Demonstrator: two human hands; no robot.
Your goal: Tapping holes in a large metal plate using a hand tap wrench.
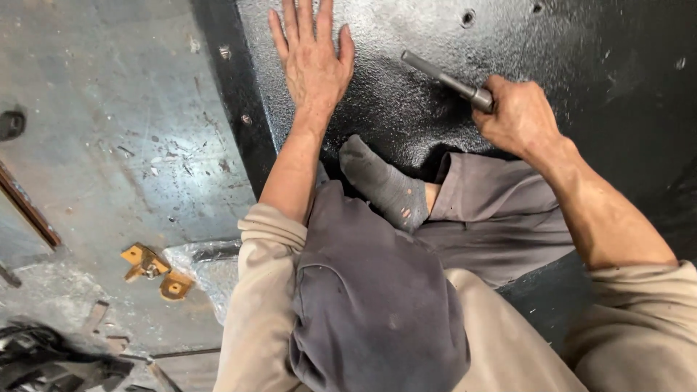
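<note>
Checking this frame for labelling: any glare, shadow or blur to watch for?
Head view: glare speckles the glossy black panel beside the flat left hand; shadow pools by the grey sock; the right hand and metal rod look sharp.

- Left hand (314, 62): tips of the middle fingers (305, 9) cut off by the top edge.
- Right hand (517, 116): its fingers curl under the palm, out of sight; grip on the metal rod (444, 76) hidden at the near end of the rod.
- Black panel (595, 65): runs past the top and right edges; extent cannot be told.
- Grey sock (383, 185): heel and leg hidden beneath the trouser cloth (501, 210).
- Dark object (11, 123) at the left edge: cut off, kind cannot be told.
- Black heap (43, 359), lower left corner: cut off, blurred.
- Orange metal pieces (156, 270) on the floor (109, 145): too small to identify.
</note>
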